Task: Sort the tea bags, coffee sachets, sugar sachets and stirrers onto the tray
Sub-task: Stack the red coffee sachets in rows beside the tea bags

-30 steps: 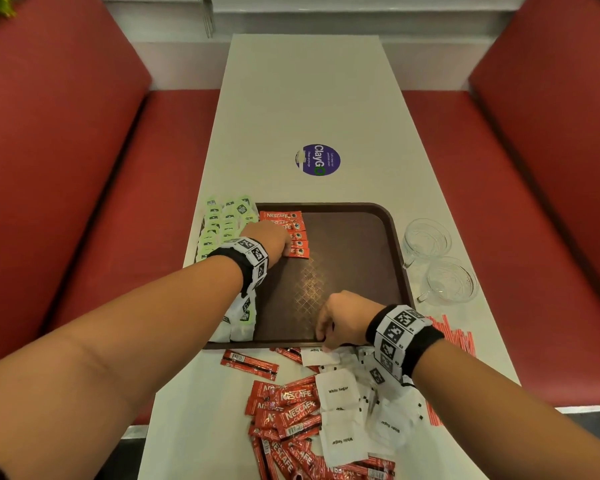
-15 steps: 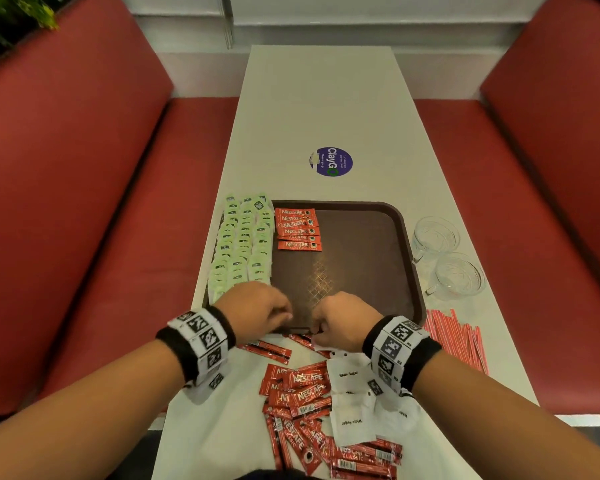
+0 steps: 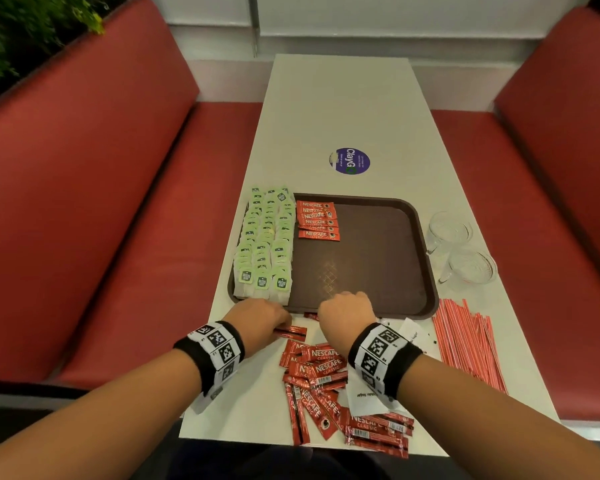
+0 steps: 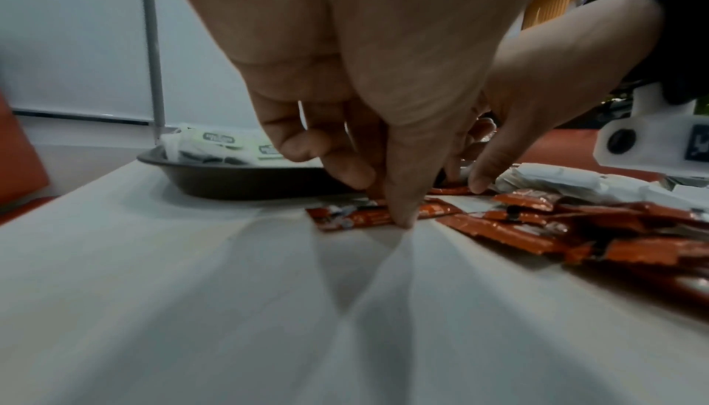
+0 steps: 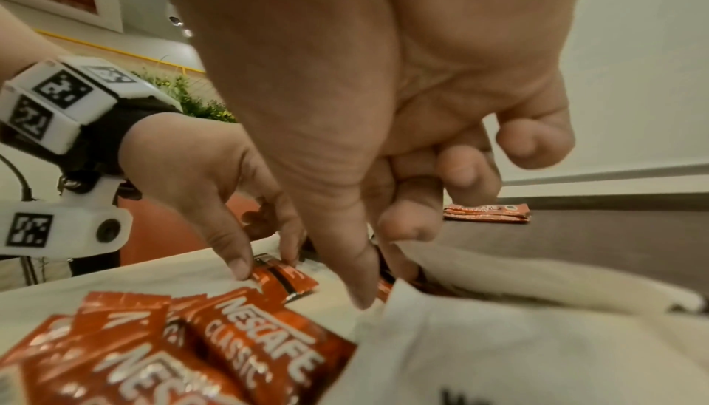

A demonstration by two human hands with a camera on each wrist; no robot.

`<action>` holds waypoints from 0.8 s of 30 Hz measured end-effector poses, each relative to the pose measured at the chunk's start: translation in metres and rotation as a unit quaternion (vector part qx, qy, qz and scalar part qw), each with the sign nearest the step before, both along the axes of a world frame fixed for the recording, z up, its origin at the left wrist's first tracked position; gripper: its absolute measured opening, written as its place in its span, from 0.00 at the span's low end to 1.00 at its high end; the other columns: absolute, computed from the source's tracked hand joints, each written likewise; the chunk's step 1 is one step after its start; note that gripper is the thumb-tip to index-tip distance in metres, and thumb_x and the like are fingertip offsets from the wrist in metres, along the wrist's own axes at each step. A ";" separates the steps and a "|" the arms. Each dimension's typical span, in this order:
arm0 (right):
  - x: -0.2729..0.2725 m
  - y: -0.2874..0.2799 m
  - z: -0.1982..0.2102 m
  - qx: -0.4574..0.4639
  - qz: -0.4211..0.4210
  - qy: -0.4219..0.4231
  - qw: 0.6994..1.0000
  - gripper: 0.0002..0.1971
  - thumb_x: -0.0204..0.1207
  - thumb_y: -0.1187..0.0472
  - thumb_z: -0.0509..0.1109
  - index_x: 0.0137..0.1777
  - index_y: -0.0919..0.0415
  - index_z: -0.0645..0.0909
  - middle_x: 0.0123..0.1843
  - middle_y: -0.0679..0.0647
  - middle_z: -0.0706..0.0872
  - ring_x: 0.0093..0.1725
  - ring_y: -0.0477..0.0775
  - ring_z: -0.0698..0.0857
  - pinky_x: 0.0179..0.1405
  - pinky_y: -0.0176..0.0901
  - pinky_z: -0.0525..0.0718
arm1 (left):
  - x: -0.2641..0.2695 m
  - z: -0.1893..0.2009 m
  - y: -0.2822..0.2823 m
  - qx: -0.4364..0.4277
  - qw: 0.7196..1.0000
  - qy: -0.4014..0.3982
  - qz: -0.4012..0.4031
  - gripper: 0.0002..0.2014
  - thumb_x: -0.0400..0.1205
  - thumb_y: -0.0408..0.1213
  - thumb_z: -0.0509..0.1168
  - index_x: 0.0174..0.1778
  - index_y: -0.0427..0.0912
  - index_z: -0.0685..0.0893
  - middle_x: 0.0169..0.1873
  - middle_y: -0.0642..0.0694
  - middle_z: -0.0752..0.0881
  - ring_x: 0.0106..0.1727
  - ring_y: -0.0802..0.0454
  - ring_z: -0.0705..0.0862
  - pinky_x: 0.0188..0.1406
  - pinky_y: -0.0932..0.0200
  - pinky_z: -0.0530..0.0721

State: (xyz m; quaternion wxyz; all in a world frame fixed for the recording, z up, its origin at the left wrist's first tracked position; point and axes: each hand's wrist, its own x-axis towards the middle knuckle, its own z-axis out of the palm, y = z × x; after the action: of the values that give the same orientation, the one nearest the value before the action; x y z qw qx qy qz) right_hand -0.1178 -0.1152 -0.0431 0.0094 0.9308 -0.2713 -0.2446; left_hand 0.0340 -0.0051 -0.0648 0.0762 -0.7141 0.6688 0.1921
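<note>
The brown tray (image 3: 361, 258) holds rows of green tea bags (image 3: 265, 244) along its left side and a short stack of red coffee sachets (image 3: 317, 220) beside them. Loose coffee sachets (image 3: 319, 372) and white sugar sachets (image 3: 364, 398) lie heaped on the table in front of the tray. Red stirrers (image 3: 468, 344) lie to the right. My left hand (image 3: 262, 320) (image 4: 383, 199) pinches one loose coffee sachet (image 4: 368, 214) on the table. Just right of it, my right hand (image 3: 345, 315) (image 5: 378, 275) pinches another coffee sachet (image 5: 383, 285) by the tray's front edge.
Two clear glass cups (image 3: 449, 232) (image 3: 473, 268) stand right of the tray. A round purple sticker (image 3: 350, 161) is on the white table beyond it. Red bench seats (image 3: 118, 237) flank the table. The table's near edge is just below the sachet heap.
My left hand drew back from the coffee stack on the tray to the loose sachets in front of it. The right hand stayed at the tray's front edge.
</note>
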 end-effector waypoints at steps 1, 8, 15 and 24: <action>0.000 0.002 0.000 -0.007 -0.005 0.000 1.000 0.11 0.82 0.66 0.62 0.57 0.56 0.85 0.57 0.56 0.88 0.61 0.60 0.83 0.62 0.56 0.76 | -0.001 0.000 0.000 0.002 1.000 0.002 0.005 0.12 0.84 0.42 0.64 0.62 0.51 0.84 0.60 0.51 0.86 0.60 0.48 0.84 0.56 0.51 0.83; -0.007 0.009 0.000 -0.002 -0.016 -0.004 1.000 0.13 0.83 0.68 0.59 0.55 0.57 0.85 0.55 0.56 0.88 0.60 0.60 0.84 0.63 0.56 0.74 | 0.003 0.002 0.002 0.012 1.000 0.003 0.023 0.13 0.82 0.40 0.67 0.62 0.51 0.84 0.59 0.50 0.85 0.59 0.47 0.83 0.57 0.52 0.83; -0.009 0.007 -0.002 0.006 -0.017 -0.015 1.000 0.09 0.83 0.62 0.62 0.41 0.54 0.77 0.49 0.54 0.88 0.54 0.58 0.85 0.60 0.55 0.74 | 0.011 0.001 0.007 0.012 1.000 0.005 0.027 0.12 0.82 0.40 0.66 0.61 0.51 0.85 0.56 0.50 0.86 0.58 0.47 0.83 0.55 0.54 0.82; -0.005 0.005 -0.012 -0.001 0.013 -0.024 1.000 0.06 0.81 0.65 0.64 0.47 0.55 0.82 0.47 0.53 0.87 0.53 0.59 0.85 0.59 0.55 0.75 | 0.017 0.002 0.008 0.006 0.998 0.044 0.041 0.09 0.81 0.42 0.67 0.57 0.52 0.86 0.53 0.53 0.86 0.54 0.50 0.83 0.52 0.57 0.82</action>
State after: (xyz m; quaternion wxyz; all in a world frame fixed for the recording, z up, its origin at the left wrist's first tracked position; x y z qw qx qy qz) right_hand -0.1231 -0.1106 -0.0554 0.0067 0.9399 -0.2597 -0.2217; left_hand 0.0511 0.0033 -0.0633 0.0429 -0.7313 0.6405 0.2305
